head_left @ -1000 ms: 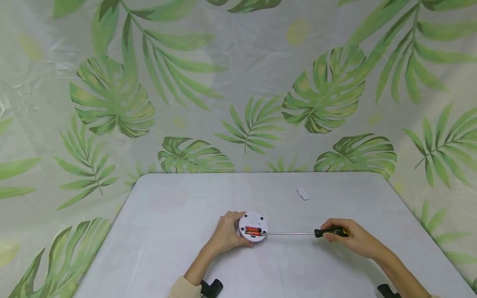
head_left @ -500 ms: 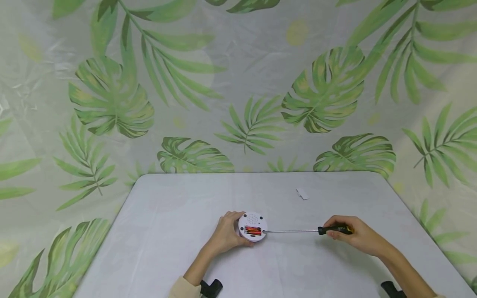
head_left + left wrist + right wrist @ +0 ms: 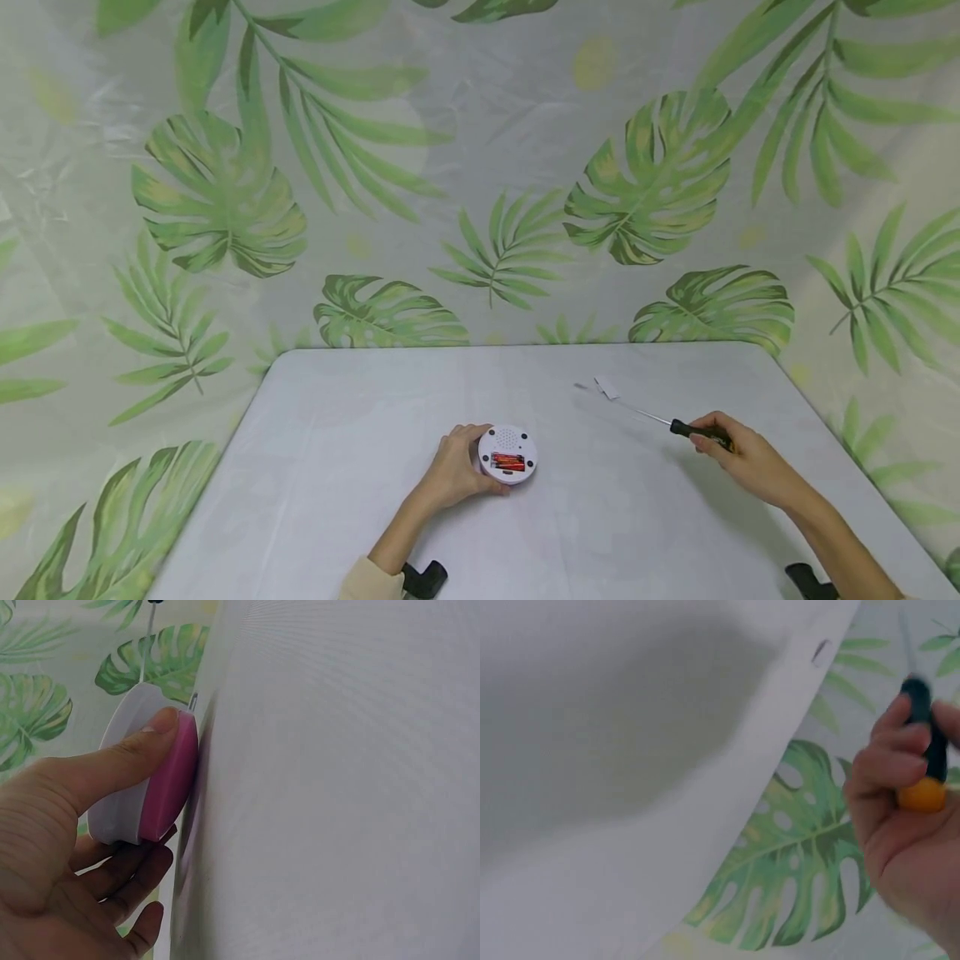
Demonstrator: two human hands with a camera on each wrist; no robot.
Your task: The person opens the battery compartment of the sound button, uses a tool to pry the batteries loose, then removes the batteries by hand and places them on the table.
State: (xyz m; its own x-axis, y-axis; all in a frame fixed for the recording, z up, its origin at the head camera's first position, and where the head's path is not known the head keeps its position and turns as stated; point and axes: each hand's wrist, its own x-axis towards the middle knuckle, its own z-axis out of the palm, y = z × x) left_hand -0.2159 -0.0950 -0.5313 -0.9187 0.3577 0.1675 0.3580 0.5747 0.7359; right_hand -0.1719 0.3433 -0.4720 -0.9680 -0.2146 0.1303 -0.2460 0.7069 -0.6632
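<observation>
A round white device [image 3: 517, 475] with a pink side [image 3: 169, 780] lies near the middle of the table, its perforated speaker face up. Red batteries [image 3: 507, 462] sit in its uncovered compartment. My left hand [image 3: 450, 471] grips it at the left rim, thumb on the near side and fingers on the far side. Off to the right, my right hand [image 3: 746, 458] holds a screwdriver [image 3: 693, 429] by its black handle, whose orange end [image 3: 921, 795] shows in the right wrist view. Its blurred shaft points back and left, overlapping a small white piece [image 3: 606, 387] in the head view.
The white table [image 3: 360, 417] reaches back to a leaf-patterned sheet [image 3: 510, 167] hanging behind it. Black wrist mounts [image 3: 426, 579] show on the forearms near the front.
The right hand has drawn the screwdriver away from the device, rightward and back, and its tip is now near the small white piece. The left hand and the device have stayed almost still.
</observation>
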